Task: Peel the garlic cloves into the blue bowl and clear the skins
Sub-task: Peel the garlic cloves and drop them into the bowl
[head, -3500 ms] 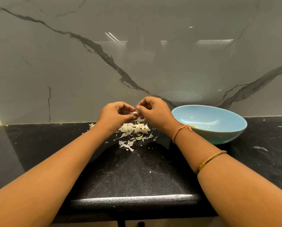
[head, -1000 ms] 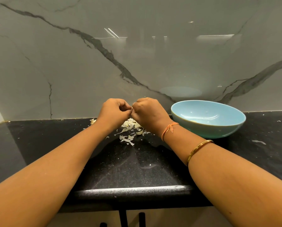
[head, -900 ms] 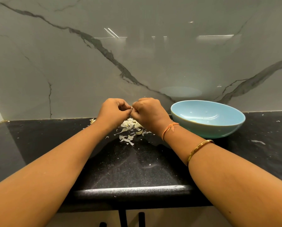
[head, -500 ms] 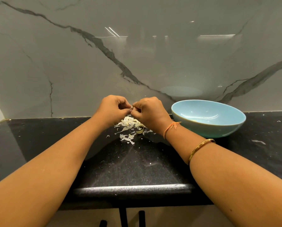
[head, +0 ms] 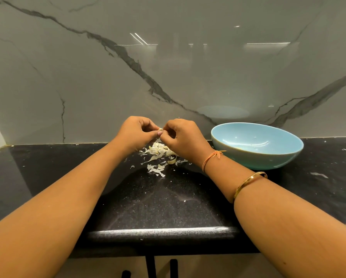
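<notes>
A small pale garlic clove (head: 160, 129) is pinched between my left hand (head: 135, 133) and my right hand (head: 183, 137), both held a little above the black counter. Their fingers are curled around the clove, so most of it is hidden. Directly below lies a loose pile of white garlic skins (head: 160, 155) on the counter. The blue bowl (head: 256, 146) stands to the right of my right hand, tilted slightly; a bit of pale peeled garlic shows low inside it.
The black speckled counter (head: 158, 207) has its front edge near me, with scattered skin flecks at the far right (head: 319, 174). A grey marble backsplash (head: 168, 67) rises right behind the hands and bowl.
Both hands stayed together over the skin pile, working the clove. They have parted slightly, so the clove tip now shows between the fingertips. The view shifted a little.
</notes>
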`<state>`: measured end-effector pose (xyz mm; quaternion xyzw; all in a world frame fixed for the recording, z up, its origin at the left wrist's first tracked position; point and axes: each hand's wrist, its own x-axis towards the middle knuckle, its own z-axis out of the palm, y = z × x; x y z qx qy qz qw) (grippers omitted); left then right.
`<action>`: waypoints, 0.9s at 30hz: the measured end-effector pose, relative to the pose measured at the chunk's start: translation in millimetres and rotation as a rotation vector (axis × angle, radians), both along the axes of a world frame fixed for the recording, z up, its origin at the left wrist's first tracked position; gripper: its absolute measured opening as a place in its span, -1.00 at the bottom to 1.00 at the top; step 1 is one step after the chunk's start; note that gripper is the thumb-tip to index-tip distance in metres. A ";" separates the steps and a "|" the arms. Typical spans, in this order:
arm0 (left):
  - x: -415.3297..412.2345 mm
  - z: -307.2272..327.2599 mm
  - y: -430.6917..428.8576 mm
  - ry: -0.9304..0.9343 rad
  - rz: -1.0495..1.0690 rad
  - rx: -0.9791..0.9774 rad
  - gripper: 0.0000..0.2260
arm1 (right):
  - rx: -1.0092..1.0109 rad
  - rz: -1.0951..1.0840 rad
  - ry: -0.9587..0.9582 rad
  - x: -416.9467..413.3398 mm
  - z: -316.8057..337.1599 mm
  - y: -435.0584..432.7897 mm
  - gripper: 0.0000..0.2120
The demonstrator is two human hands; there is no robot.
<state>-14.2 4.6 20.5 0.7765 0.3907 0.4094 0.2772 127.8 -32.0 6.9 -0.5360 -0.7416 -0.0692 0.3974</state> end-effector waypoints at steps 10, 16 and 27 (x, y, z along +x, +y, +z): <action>3.9 -4.5 3.6 0.179 0.015 0.106 -0.95 | -0.106 -0.087 -0.354 -2.3 4.8 -3.4 -0.85; 3.9 -4.3 0.9 0.189 -0.013 0.102 -0.76 | -0.044 -0.173 -0.514 -6.5 4.6 -7.1 -0.73; 2.8 -2.8 -1.2 0.170 -0.023 0.043 -0.78 | -0.004 -0.152 -0.531 -8.1 6.9 -9.7 -0.72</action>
